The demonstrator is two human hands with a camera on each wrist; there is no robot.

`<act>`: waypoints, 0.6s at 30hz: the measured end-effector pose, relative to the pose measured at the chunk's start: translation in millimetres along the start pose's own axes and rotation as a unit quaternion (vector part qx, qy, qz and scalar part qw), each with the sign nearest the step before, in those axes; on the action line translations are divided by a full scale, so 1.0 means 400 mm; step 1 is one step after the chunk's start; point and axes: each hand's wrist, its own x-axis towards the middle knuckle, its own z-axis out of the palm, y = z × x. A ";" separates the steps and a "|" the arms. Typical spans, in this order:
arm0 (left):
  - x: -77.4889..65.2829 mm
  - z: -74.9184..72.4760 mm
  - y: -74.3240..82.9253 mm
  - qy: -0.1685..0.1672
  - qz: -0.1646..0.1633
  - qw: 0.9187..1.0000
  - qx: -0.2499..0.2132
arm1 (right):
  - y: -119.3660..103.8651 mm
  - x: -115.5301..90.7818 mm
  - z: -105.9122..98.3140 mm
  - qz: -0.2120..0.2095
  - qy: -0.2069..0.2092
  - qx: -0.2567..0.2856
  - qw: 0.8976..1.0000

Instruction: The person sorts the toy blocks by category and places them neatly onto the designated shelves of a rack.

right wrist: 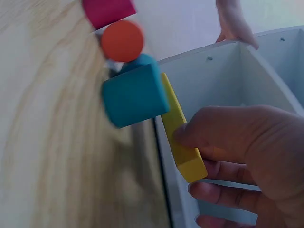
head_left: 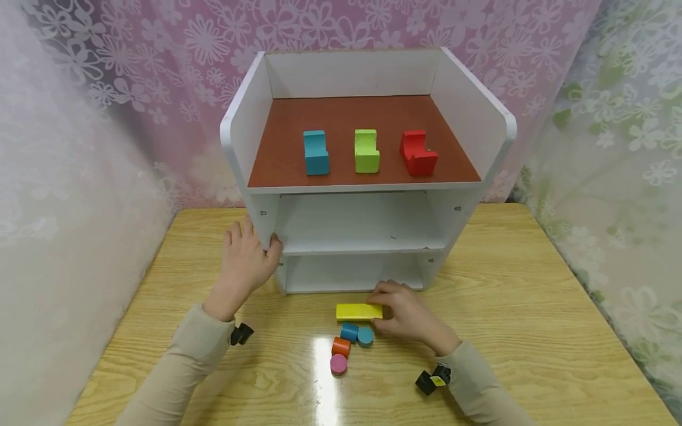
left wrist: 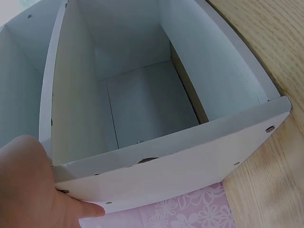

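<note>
My right hand (head_left: 407, 313) pinches the right end of a yellow rectangular block (head_left: 354, 312), in front of a small white shelf (head_left: 362, 222). In the right wrist view, the thumb is on one face of that block (right wrist: 180, 137). Just nearer to me lie several short cylinders: a blue one (head_left: 349, 332), a teal one (head_left: 365, 336), an orange one (head_left: 341, 347) and a pink one (head_left: 338, 364). At the shelf's left side, my left hand (head_left: 245, 260) holds the side panel, thumb at its front edge and fingers along the outside.
On the shelf's brown top stand a blue notched block (head_left: 317, 163), a lime green one (head_left: 367, 163) and a red one (head_left: 421, 164). White walls enclose that top at the back and sides. The wooden table (head_left: 533, 331) extends to patterned curtains (head_left: 208, 89).
</note>
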 end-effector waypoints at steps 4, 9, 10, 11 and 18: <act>-0.001 0.001 -0.001 0.001 0.001 1.000 -0.002 | -0.014 0.010 -0.024 -0.005 -0.003 -0.005 1.000; 0.000 0.000 0.000 0.003 0.004 1.000 -0.002 | -0.039 0.022 -0.068 -0.024 0.012 0.004 1.000; 0.000 0.000 0.000 0.003 0.004 1.000 -0.002 | -0.044 0.024 -0.076 -0.031 0.018 0.006 0.999; 0.000 -0.001 0.000 0.003 0.004 1.000 -0.002 | -0.049 0.027 -0.085 -0.039 0.026 0.005 0.999; -0.002 -0.001 0.002 0.001 0.004 1.000 -0.001 | -0.079 0.044 -0.136 -0.093 0.079 -0.015 0.992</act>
